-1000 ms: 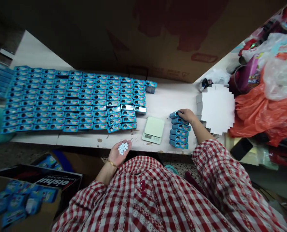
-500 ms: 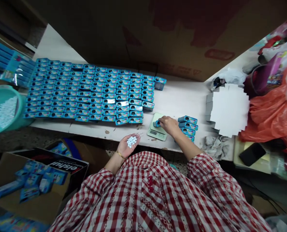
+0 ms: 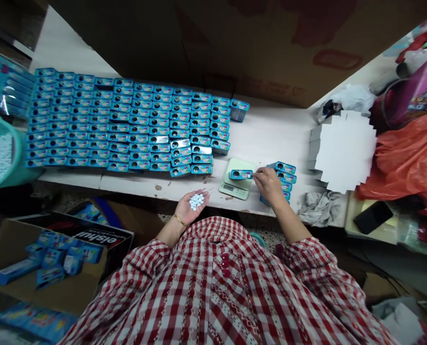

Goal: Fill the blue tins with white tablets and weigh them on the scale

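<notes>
My left hand (image 3: 188, 206) lies palm up near the table's front edge, cupping a small heap of white tablets (image 3: 196, 201). On the pale green kitchen scale (image 3: 231, 189) stands a blue box (image 3: 240, 175) with a dark round hole at the left of its top. My right hand (image 3: 269, 185) is pinched at the box's right end, with what looks like one white tablet at the fingertips. Just behind that hand, a short row of blue boxes (image 3: 284, 167) is partly covered by it. The scale's display is too small to read.
Many blue boxes (image 3: 120, 129) stand in tight rows on the left of the white table (image 3: 264, 134). A turquoise basin (image 3: 17, 158) holds more white pieces. A large cardboard box (image 3: 185, 48) stands behind. Stacked white card (image 3: 346, 148), a grey cloth (image 3: 319, 207) and a phone (image 3: 373, 217) are at right.
My right hand has moved right, from over the hole to the box's right end, uncovering the box top. My left hand still holds the tablets. The view has shifted slightly.
</notes>
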A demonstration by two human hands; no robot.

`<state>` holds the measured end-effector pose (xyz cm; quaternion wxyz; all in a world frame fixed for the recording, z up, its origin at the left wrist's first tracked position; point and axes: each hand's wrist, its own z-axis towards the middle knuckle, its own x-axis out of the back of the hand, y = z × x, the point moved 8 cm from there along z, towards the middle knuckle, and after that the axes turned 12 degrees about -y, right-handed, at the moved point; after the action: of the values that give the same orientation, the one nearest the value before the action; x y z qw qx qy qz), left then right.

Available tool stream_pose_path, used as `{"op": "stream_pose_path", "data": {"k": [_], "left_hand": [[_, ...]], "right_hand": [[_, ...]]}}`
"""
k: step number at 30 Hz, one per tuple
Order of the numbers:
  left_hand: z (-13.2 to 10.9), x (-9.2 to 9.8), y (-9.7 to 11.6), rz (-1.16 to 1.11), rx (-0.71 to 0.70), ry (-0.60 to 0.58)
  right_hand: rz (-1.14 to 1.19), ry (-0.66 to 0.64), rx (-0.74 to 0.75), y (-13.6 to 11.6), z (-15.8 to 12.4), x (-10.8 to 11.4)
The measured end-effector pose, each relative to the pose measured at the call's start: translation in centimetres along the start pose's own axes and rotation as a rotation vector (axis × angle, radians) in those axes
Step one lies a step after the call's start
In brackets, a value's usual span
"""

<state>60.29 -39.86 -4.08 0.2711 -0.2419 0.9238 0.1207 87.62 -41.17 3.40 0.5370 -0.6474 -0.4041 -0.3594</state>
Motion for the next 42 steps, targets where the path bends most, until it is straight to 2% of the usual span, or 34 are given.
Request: {"op": "stream_pose_path", "data": {"k": [8,15,18,20,23,26,29,32,35,42], "left_hand": [[-0.2,0.2,0.5,0.017,-0.038,-0.046],[0.1,0.0,-0.4,0.021,-0.015,-0.097],[0.2,-0.6,-0.6,0.022,-0.007,-0.106],[0.3,-1.4,-1.0,0.018,0.004,-0.132],[0.8,-3.4,-1.9,0.009,0.043,-0.229],[1.6,-5.0,-2.9,0.019,0.102,-0.263],[2.2,-5.8,-3.5,0.012,0.120,-0.233],[2.5,-6.3,-3.7,-0.018,0.107,-0.227],[2.7,-6.8,-3.9,-0.028,0.097,-0.220],[3.8,-9.3,-3.8,0.021,0.083,-0.348]], "right_hand": [[0.001,-0.010,0.027,0.4,0.1,0.4],[0.034,-0.021,0.010,0.6,-0.2,0.0],[0.055,-0.021,0.021,-0.2,0.0,0.3],[0.097,0.003,0.040,-2.0,0.0,0.7],[0.202,-0.024,0.163,-7.1,-0.2,0.3],[0.171,-0.170,0.273,-12.6,-0.2,-1.9],[0.025,-0.259,0.229,-14.4,0.4,-4.1],[-0.028,-0.330,0.227,-13.7,1.2,-5.2],[0.022,-0.356,0.262,-12.3,1.7,-5.0],[0.320,-0.052,0.255,-7.6,2.8,-1.1]]}}
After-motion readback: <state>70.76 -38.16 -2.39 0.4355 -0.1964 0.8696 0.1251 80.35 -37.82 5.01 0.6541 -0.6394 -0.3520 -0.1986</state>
